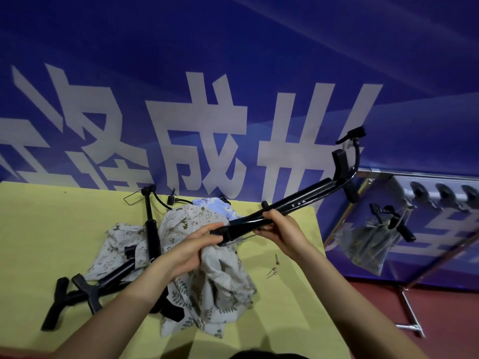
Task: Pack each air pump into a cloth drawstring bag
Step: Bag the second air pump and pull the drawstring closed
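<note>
A long black air pump (298,206) is lifted above the yellow table (51,229), slanting up to the right, with its T-handle (346,174) and hose head (352,134) high at the right. My right hand (278,228) grips its barrel near the lower end. My left hand (197,244) holds the pump's foot end together with the mouth of a grey leaf-print drawstring bag (220,288) that hangs below. More black pumps (108,275) lie on the table at the left among printed cloth bags (181,218).
Small metal needle fittings (273,268) lie on the table at the right. Behind is a blue banner wall (233,73). At the far right stands a metal rack (412,301) on the red floor, with a bagged pump (373,244) hanging on it.
</note>
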Demonstrator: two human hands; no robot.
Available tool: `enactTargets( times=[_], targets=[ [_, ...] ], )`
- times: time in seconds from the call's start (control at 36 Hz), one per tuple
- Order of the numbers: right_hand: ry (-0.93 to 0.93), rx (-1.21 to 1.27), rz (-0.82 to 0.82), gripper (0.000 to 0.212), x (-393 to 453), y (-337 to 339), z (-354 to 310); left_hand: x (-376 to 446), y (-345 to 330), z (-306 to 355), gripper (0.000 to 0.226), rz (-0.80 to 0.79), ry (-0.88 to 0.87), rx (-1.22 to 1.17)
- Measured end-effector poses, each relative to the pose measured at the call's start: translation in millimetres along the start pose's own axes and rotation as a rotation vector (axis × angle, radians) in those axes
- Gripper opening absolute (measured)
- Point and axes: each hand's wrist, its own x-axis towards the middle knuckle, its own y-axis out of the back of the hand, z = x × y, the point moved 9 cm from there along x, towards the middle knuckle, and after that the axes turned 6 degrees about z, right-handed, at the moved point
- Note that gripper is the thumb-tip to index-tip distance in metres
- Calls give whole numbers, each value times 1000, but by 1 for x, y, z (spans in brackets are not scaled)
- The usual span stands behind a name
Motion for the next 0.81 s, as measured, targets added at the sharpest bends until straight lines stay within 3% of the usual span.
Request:
enactTargets(
  times=[0.11, 0.22, 0.28, 0.33, 0.39, 0.44, 0.47, 0.53, 0.58, 0.69, 0.78, 0.81],
  targets=[
    [41, -66, 60, 26, 0, 7, 3, 3, -4, -8, 58, -46, 66, 90],
    [82, -39, 116, 23, 1, 17, -3, 10, 9, -14, 49, 25, 105, 244],
    [97, -14, 127, 18, 1, 23, -8, 15, 27, -16, 56, 90, 97, 524],
    [97, -9, 126, 17, 1, 29, -11, 17, 43, -9, 65, 156, 68, 978],
    [92, -18, 123, 20, 1, 33, -10, 19, 56, -4, 51, 194, 64, 1358],
    [75, -55, 111, 21, 1, 34, -3, 18, 62, -3, 20, 189, 91, 1485],
    [66, -78, 109, 22, 1, 33, 1, 17, 64, -1, 13, 194, 85, 1489],
    [50, -102, 116, 21, 1, 32, 12, 19, 64, 0, 38, 189, 81, 1469],
    [40, -122, 121, 16, 0, 29, 23, 16, 57, 4, 41, 187, 31, 1346],
    [46, -142, 129, 11, 0, 21, 37, 6, 37, 3, 24, 108, -51, 855],
    [61, -144, 136, 20, -2, 15, 39, 3, 36, 6, 47, 141, -98, 521],
    [65, -151, 130, 23, -3, 14, 39, 3, 37, 8, 41, 167, -110, 397]
  ],
)
